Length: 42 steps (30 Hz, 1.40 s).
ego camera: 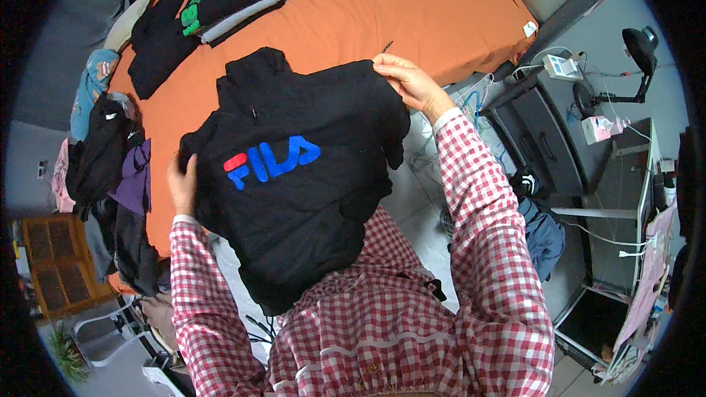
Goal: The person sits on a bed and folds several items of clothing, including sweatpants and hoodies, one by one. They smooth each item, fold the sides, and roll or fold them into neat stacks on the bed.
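A black FILA hooded sweatshirt point(309, 198) hangs spread out in front of me, its blue and red lettering facing up. My right hand point(408, 81) pinches it at the shoulder on the right side. On the opposite side my left hand point(185, 184) grips the other shoulder or sleeve, the fingers partly hidden behind the cloth and slightly blurred. The hood points away from me, towards the bed, and the lower hem hangs near my checked clothing point(375, 320). Beyond the sweatshirt lies the orange bed sheet point(331, 16).
Folded clothes point(237, 0) and a black garment point(162, 44) lie on the bed's far left. A heap of clothes point(105, 160) hangs along the left edge. To the right stand a dark nightstand point(538, 138), a black desk lamp point(642, 60) and cables point(477, 102) on the floor.
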Motion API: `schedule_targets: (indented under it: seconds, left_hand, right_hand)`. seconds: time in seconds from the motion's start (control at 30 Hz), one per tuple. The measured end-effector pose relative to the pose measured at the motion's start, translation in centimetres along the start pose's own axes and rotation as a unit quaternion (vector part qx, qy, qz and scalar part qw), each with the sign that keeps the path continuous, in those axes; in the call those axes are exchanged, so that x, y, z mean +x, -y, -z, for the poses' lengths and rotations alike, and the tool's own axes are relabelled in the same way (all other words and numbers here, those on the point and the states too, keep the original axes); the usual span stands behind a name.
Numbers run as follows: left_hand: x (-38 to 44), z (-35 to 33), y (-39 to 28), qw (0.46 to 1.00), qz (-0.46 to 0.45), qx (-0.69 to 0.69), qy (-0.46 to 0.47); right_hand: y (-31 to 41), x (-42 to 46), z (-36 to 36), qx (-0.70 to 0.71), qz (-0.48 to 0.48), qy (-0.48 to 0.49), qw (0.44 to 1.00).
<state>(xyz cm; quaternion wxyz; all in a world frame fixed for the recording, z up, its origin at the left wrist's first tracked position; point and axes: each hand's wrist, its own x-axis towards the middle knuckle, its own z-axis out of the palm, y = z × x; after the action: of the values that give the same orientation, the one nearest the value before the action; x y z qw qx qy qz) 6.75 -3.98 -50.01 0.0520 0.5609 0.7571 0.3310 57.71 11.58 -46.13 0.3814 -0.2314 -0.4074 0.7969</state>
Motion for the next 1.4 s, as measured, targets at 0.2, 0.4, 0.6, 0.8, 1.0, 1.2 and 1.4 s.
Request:
schedule_targets:
  seconds: [0.2,0.4,0.6,0.8,1.0,1.2,1.4]
  left_hand:
    - [0.3,-4.4,-22.7,0.943,-0.293,-0.140,0.067]
    - [0.6,-7.1,-27.8,0.914,-0.229,-0.241,0.233]
    - [-0.9,-5.9,-27.6,0.906,-0.211,-0.319,0.180]
    - [0.9,-2.2,-26.3,0.887,-0.206,-0.339,0.237]
    - [1.0,-1.5,-27.6,0.857,-0.210,-0.365,0.296]
    - [1.7,1.9,-25.3,0.897,-0.194,-0.310,0.250]
    - [1.6,2.7,-26.1,0.886,-0.206,-0.310,0.279]
  right_hand:
    - [0.9,0.3,-6.5,-0.145,0.026,0.077,0.986]
    - [1.8,-1.4,-8.9,-0.371,0.016,0.041,0.927]
    - [2.3,-2.1,-4.7,-0.744,0.109,-0.124,0.647]
    - [3.7,-4.0,-0.7,-0.526,0.146,-0.075,0.835]
    - [0.7,-2.4,-11.9,-0.347,0.021,0.129,0.929]
    - [4.1,-3.8,-13.2,-0.327,0.034,0.110,0.938]
    - [5.5,-5.2,-14.7,-0.314,0.054,0.094,0.943]
